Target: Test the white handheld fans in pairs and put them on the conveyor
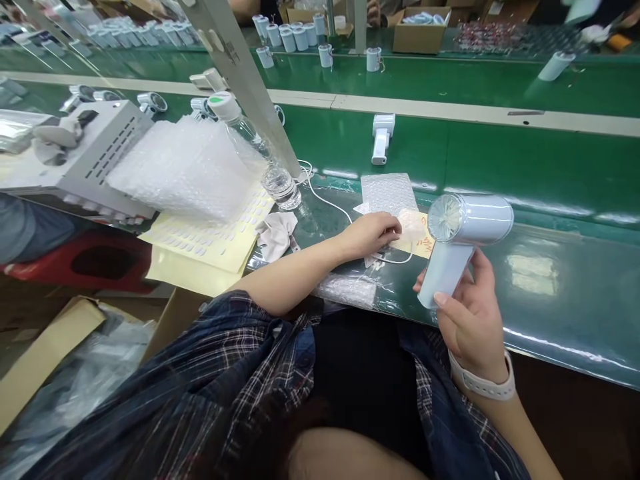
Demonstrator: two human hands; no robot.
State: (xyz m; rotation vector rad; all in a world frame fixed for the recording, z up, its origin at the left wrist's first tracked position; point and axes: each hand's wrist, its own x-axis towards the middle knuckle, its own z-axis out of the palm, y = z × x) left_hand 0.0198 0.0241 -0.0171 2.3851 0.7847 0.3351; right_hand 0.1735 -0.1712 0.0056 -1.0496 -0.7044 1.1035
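Right hand (475, 313) wraps the lower handle of a glossy pale-blue, L-shaped handheld device with a cylindrical head (483, 217), thumb on the near face, fingers behind. Device is tilted, head up, above the near edge of the dark-green glossy worktop (575, 287), right of centre.

Left hand (370, 235) is low over the worktop to the left, fingers loosely curled; cannot tell if they pinch anything.

Risks, as judged: head looks heavier than handle; a low one-handed hold could let it roll, and a slip at the near edge could mean the floor. Smooth casing would not help. A thin white cord (400, 261) loops just beside the left hand; a sweeping wrist could snag it. Far left of that forearm, a clear plastic bottle with white-and-green cap (280, 183) stands near the cord; a tug or elbow knock might tip it towards the yellow label sheets (195, 260).
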